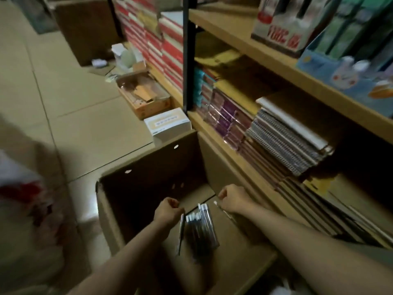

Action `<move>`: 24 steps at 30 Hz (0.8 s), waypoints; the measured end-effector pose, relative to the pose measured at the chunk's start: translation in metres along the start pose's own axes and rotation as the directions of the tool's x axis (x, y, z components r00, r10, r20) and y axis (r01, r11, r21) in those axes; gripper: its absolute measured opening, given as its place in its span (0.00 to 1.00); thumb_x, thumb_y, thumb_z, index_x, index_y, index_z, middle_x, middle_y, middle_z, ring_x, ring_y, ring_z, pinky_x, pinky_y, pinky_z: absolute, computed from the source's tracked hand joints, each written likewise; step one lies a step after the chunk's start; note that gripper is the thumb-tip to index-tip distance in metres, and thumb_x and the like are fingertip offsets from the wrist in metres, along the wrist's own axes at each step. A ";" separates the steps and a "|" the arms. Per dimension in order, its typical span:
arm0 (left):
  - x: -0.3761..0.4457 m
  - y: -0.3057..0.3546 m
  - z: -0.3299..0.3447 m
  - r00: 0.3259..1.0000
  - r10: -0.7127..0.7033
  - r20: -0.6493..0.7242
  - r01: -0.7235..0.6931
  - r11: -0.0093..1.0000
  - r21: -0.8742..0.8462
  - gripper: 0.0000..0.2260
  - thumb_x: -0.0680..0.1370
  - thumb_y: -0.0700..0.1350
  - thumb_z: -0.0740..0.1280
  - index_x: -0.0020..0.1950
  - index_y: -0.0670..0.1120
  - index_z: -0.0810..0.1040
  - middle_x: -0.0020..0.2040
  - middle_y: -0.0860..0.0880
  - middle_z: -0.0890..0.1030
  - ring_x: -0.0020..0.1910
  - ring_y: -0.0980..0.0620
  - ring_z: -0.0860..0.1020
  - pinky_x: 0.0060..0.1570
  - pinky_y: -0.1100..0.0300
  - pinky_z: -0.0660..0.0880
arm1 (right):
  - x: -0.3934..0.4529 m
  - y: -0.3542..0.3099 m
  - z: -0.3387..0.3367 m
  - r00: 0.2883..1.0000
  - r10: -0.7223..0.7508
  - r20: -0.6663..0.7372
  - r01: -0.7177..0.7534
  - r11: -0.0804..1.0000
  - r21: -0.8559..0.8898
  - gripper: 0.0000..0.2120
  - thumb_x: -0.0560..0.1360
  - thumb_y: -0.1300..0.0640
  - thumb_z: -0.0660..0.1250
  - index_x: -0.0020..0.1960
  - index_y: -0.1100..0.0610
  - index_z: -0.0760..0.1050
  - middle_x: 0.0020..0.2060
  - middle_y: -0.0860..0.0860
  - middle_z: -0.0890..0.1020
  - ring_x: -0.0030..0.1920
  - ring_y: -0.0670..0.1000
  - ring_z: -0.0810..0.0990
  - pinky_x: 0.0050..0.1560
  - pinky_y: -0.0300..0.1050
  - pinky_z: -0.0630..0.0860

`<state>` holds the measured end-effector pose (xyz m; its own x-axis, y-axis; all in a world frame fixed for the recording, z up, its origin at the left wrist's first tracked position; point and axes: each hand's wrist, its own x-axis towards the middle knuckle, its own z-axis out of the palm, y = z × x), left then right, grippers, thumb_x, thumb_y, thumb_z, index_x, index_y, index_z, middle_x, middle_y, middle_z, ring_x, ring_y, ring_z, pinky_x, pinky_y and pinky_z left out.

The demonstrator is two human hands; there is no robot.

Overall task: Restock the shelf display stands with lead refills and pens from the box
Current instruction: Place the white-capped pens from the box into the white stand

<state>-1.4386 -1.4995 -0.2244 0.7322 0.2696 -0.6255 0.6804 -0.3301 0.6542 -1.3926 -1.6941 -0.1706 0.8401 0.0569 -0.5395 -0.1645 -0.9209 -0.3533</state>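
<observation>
Stockroom floor, open box beside the shelves: restocking looks barely begun.
Your left hand (168, 210) pinches one pen (181, 233); more pens (201, 226) lie inside the box (148, 167); your right hand (232, 201) curls round another; display stands (314, 58) wait above.

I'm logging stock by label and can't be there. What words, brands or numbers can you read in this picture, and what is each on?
None reads for certain.
White box on the floor: a printed label strip, too blurred to read.
Red and white display stand on the upper shelf: large red characters, too blurred to read.
Blue display stand: cartoon art, no legible words.
Pen packs in the cardboard box: print too small to read.
</observation>
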 end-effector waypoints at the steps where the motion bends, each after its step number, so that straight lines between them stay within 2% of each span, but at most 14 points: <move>1: 0.003 -0.015 0.008 0.999 -0.043 -0.007 0.043 0.999 0.015 0.11 0.76 0.41 0.70 0.56 0.42 0.76 0.43 0.47 0.79 0.41 0.49 0.79 0.38 0.60 0.73 | 0.009 0.006 0.015 1.000 0.027 0.013 -0.027 0.999 -0.039 0.11 0.76 0.54 0.67 0.56 0.58 0.80 0.55 0.56 0.83 0.57 0.56 0.80 0.53 0.42 0.75; 3: 0.004 -0.036 0.021 0.993 -0.115 -0.009 0.116 0.992 0.049 0.14 0.75 0.42 0.71 0.59 0.42 0.75 0.47 0.46 0.81 0.43 0.50 0.80 0.39 0.61 0.76 | 0.021 0.016 0.041 0.998 0.037 0.054 -0.029 0.990 -0.137 0.14 0.78 0.57 0.64 0.62 0.60 0.75 0.59 0.59 0.80 0.60 0.59 0.78 0.59 0.48 0.76; 5: 0.008 -0.049 0.031 0.989 -0.142 -0.039 0.145 0.983 0.113 0.17 0.75 0.43 0.71 0.62 0.42 0.74 0.55 0.44 0.79 0.52 0.48 0.79 0.49 0.56 0.79 | 0.028 0.023 0.064 0.995 0.008 0.096 0.018 0.965 -0.261 0.18 0.79 0.62 0.60 0.69 0.60 0.69 0.64 0.59 0.75 0.64 0.59 0.75 0.64 0.49 0.73; 7: 0.012 -0.055 0.041 0.985 -0.145 -0.092 0.158 0.974 0.165 0.20 0.75 0.43 0.71 0.65 0.43 0.72 0.62 0.44 0.76 0.59 0.46 0.77 0.58 0.52 0.76 | 0.030 0.028 0.082 0.994 0.008 0.105 0.029 0.937 -0.349 0.25 0.80 0.63 0.57 0.76 0.59 0.58 0.69 0.59 0.69 0.68 0.59 0.70 0.66 0.51 0.69; 10: 0.015 -0.059 0.052 0.982 -0.140 -0.124 0.157 0.977 0.142 0.19 0.74 0.44 0.73 0.62 0.45 0.72 0.61 0.45 0.78 0.59 0.46 0.77 0.59 0.52 0.75 | 0.033 0.031 0.101 0.996 0.048 0.075 -0.014 0.915 -0.404 0.26 0.83 0.59 0.53 0.78 0.54 0.50 0.73 0.58 0.63 0.70 0.59 0.67 0.66 0.53 0.67; 13: 0.019 -0.064 0.060 0.985 -0.113 -0.129 0.135 0.975 0.174 0.16 0.75 0.46 0.72 0.59 0.46 0.71 0.56 0.46 0.81 0.55 0.46 0.80 0.54 0.52 0.77 | 0.034 0.032 0.107 0.997 0.058 0.045 -0.035 0.916 -0.399 0.27 0.81 0.61 0.57 0.77 0.55 0.52 0.72 0.59 0.65 0.68 0.59 0.70 0.63 0.51 0.71; 16: 0.020 -0.067 0.065 0.985 -0.098 -0.143 0.124 0.974 0.189 0.10 0.77 0.44 0.69 0.56 0.47 0.72 0.53 0.45 0.82 0.52 0.45 0.80 0.52 0.51 0.78 | 0.033 0.033 0.109 0.999 0.048 0.020 -0.038 0.940 -0.339 0.30 0.78 0.65 0.64 0.75 0.56 0.54 0.71 0.58 0.67 0.67 0.56 0.71 0.63 0.46 0.74; 18: 0.022 -0.066 0.065 0.987 -0.073 -0.145 0.100 0.978 0.183 0.07 0.78 0.39 0.65 0.56 0.45 0.73 0.53 0.43 0.81 0.51 0.44 0.80 0.51 0.52 0.77 | 0.033 0.035 0.111 0.998 0.051 0.023 -0.042 0.954 -0.298 0.28 0.77 0.67 0.65 0.73 0.57 0.58 0.69 0.58 0.70 0.67 0.55 0.72 0.63 0.45 0.74; 21: 0.028 -0.057 0.063 0.984 0.008 -0.177 0.015 0.992 0.127 0.11 0.78 0.35 0.61 0.60 0.44 0.72 0.58 0.43 0.74 0.49 0.49 0.74 0.53 0.55 0.74 | 0.032 0.036 0.109 0.998 0.062 0.013 -0.058 0.977 -0.205 0.23 0.77 0.68 0.63 0.69 0.58 0.63 0.67 0.57 0.72 0.66 0.54 0.73 0.64 0.43 0.72; 24: 0.041 -0.043 0.053 0.962 0.031 -0.272 0.004 0.992 0.125 0.12 0.81 0.43 0.61 0.63 0.43 0.70 0.62 0.44 0.68 0.52 0.48 0.74 0.56 0.54 0.75 | 0.036 0.029 0.106 0.994 0.102 -0.027 -0.103 0.994 -0.038 0.18 0.80 0.62 0.62 0.69 0.59 0.67 0.67 0.56 0.70 0.65 0.54 0.73 0.64 0.44 0.71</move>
<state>-1.4390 -1.5219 -0.3003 0.7331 0.4957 -0.4657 0.6742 -0.4392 0.5938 -1.4219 -1.6777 -0.2813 0.8324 -0.0481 -0.5522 -0.2308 -0.9358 -0.2664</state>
